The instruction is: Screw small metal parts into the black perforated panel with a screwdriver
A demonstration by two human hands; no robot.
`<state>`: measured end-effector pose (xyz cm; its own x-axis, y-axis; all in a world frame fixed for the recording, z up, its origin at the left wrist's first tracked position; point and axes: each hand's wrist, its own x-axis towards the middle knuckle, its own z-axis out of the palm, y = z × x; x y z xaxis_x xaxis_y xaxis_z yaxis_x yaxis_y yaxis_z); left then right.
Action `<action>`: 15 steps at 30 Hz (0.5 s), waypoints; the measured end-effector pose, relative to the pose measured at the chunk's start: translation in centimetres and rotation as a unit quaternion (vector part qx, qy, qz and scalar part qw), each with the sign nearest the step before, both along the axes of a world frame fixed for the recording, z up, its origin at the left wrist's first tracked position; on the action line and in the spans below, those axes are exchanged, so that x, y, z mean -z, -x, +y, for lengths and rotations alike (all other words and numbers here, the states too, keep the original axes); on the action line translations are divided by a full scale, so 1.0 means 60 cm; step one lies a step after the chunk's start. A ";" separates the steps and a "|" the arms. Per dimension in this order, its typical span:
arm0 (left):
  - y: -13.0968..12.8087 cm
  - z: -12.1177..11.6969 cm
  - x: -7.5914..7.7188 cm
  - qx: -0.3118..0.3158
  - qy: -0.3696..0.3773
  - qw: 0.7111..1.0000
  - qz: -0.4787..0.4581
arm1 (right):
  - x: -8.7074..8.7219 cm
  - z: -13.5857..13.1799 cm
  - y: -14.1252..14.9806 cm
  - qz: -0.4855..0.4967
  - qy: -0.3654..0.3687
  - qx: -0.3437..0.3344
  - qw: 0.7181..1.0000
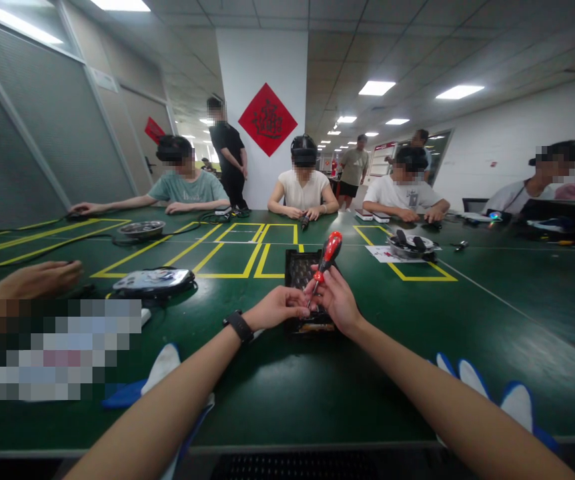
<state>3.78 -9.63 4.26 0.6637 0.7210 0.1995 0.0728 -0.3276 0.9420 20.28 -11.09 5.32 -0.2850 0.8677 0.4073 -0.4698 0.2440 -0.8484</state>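
A screwdriver (pixel 332 249) with a red and black handle is in my right hand (pixel 341 304), tilted with the handle up and the shaft pointing down. My right fingers are wrapped around its collar and upper shaft. My left hand (pixel 280 308), with a black watch on the wrist, is closed in a pinch beside the screwdriver's tip. Whatever its fingertips hold is too small to make out. Under both hands lies an open black plastic box (pixel 295 259) with dark, shiny bits inside. My hands cover much of it.
Blue-and-white gloves (pixel 473 379) lie by my right forearm, and another glove (pixel 165 365) by my left. A phone (pixel 153 281) on black cables and a metal bowl (pixel 141 230) are to the left. At right stands a filled dish (pixel 410 245). A neighbour's hand (pixel 37 283) reaches in at left.
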 end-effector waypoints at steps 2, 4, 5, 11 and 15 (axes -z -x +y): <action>0.000 -0.001 -0.001 0.002 0.000 1.000 0.001 | 0.000 0.000 -0.001 0.001 0.002 -0.003 1.000; 0.000 -0.001 -0.001 0.006 -0.003 1.000 0.004 | 0.001 0.000 -0.001 0.000 0.003 -0.004 1.000; 0.000 -0.001 -0.001 0.010 -0.003 1.000 0.005 | 0.001 0.001 -0.001 -0.001 0.003 -0.005 1.000; 0.002 -0.001 -0.001 0.031 -0.002 1.000 0.002 | 0.003 0.003 0.000 0.007 0.010 -0.001 1.000; 0.001 -0.001 -0.001 0.039 -0.003 0.999 -0.005 | 0.000 0.002 -0.001 0.010 0.006 0.003 1.000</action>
<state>3.74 -9.68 4.35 0.7155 0.6660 0.2108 0.0376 -0.3379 0.9404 20.32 -10.99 5.30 -0.2716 0.8740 0.4030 -0.4855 0.2371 -0.8414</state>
